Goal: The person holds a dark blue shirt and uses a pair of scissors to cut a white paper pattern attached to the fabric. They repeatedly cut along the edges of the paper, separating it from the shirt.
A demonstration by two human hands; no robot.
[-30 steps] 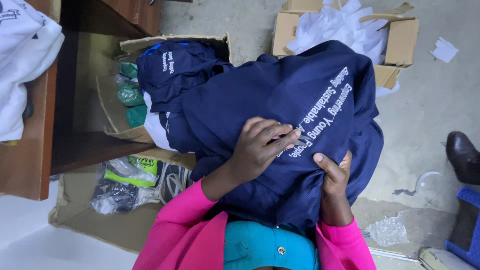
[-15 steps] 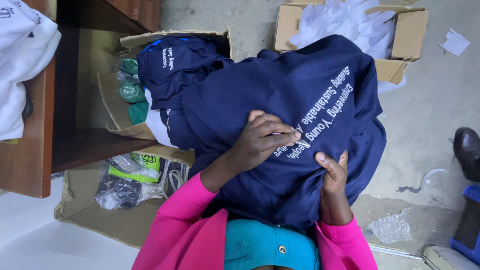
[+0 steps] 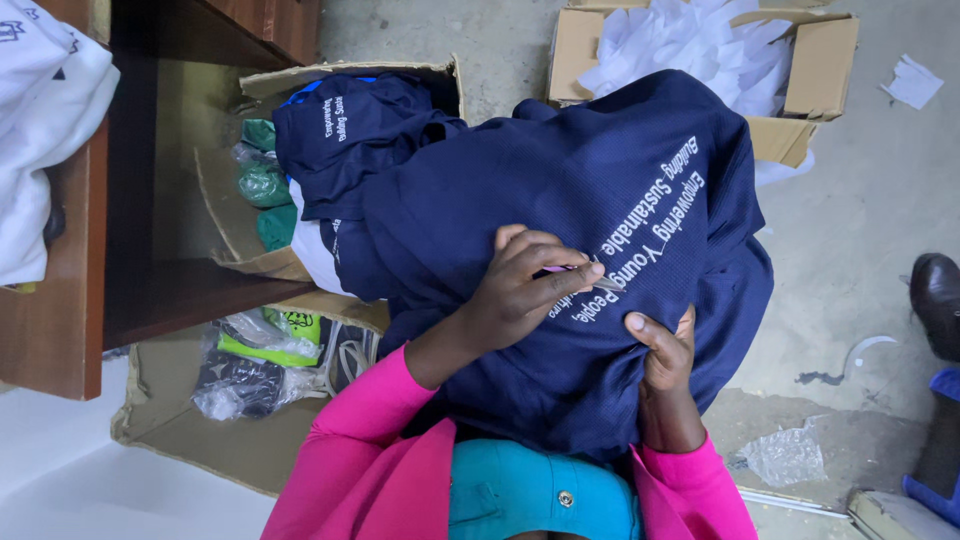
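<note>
A navy blue shirt [image 3: 560, 200] with white lettering lies spread over my lap. My left hand [image 3: 520, 290] rests on it beside the lettering, fingers pinched on a small metal tool with a pink part [image 3: 580, 272] whose tip touches the letters. My right hand [image 3: 665, 355] grips the shirt's lower edge just right of the lettering, thumb on top of the cloth. Both pink sleeves [image 3: 360, 450] come in from the bottom of the view.
An open cardboard box [image 3: 250, 260] at the left holds more navy shirts [image 3: 350, 125] and green bagged items. Another box [image 3: 820, 60] of white sheets stands at the top right. A wooden desk [image 3: 60, 330] with white garments is at far left. Someone's black shoe [image 3: 935, 295] is at right.
Both hands stay on the shirt in nearly the same place. My left hand's fingers have shifted slightly along the lettering with the tool.
</note>
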